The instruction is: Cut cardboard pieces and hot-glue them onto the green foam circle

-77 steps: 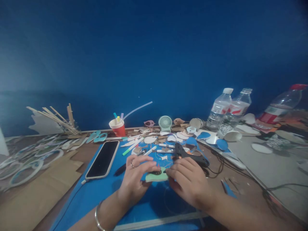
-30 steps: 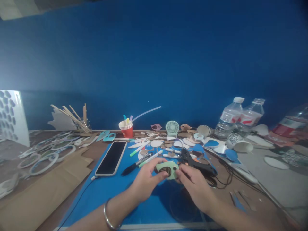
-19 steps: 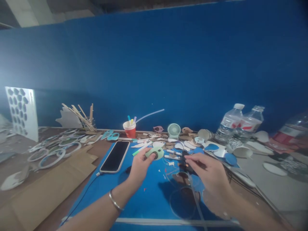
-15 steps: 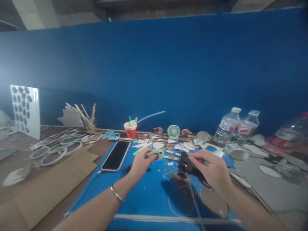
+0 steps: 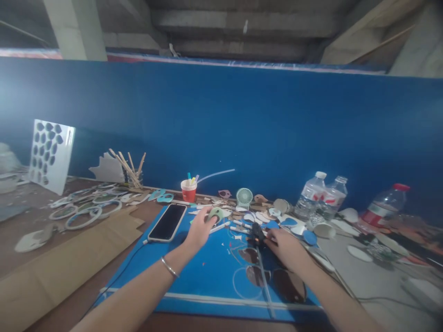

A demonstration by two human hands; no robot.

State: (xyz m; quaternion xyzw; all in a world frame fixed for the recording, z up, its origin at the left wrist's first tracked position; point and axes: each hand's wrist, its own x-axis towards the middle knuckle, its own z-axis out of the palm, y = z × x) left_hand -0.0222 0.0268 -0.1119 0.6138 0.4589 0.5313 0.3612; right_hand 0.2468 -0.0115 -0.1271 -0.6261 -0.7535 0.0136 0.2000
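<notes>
My left hand (image 5: 200, 227) pinches a light green bird-shaped cutout (image 5: 218, 213) above the far part of the blue mat (image 5: 194, 267). Opposite it, my right hand (image 5: 282, 244) has its fingers closed at a black glue gun (image 5: 256, 232), low over the mat. A long translucent glue stick (image 5: 265, 281) runs from the gun toward the near edge. Beneath and beside the gun lie dark brown cutouts (image 5: 289, 283). White marker pens (image 5: 238, 229) rest between my two hands.
A phone (image 5: 168, 223) with a cable lies left on the mat. Behind stand a red paper cup (image 5: 188, 191) and a small fan (image 5: 244, 197). Bottles (image 5: 311, 193) stand at right. Cardboard (image 5: 76, 258) and rings (image 5: 83, 216) lie at left.
My right hand has lowered with the glue gun toward the mat. My left hand still holds the green bird cutout. The view has tilted upward, showing more ceiling.
</notes>
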